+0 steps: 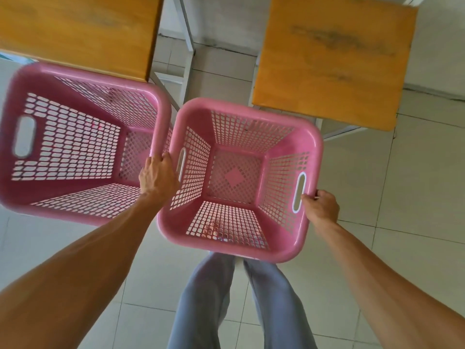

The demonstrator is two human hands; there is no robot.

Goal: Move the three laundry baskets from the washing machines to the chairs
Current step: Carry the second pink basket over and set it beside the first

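Looking straight down here. Biggest thing is the pale tiled floor [377, 197], filling most of the view. Next come 2 wooden chairs at the top: the left chair [75, 28] with its orange-brown seat running off the top-left corner, and the right chair [332, 61] with a darker smudge across its seat. Both sit on white metal frames, with a gap of floor between them.

Then the 2 pink plastic laundry baskets, both held up in the air, both with nothing inside. The left basket [83, 205] is the one that looks bigger — it's tilted, its far rim overlapping the front edge of the left chair's seat. The right basket [276, 248] sits more level, just in front of the right chair's near corner, not over the seat. Their rims are touching or nearly so in the middle.

Below them, the person's legs in grey-blue trousers [208, 298] stand on the tiles.

Hands last — the left hand [157, 175] is curled closed over the left basket's right-side rim, and the right hand [320, 206] is clamped on the right basket's rim just beside its white-edged handle slot [299, 192].
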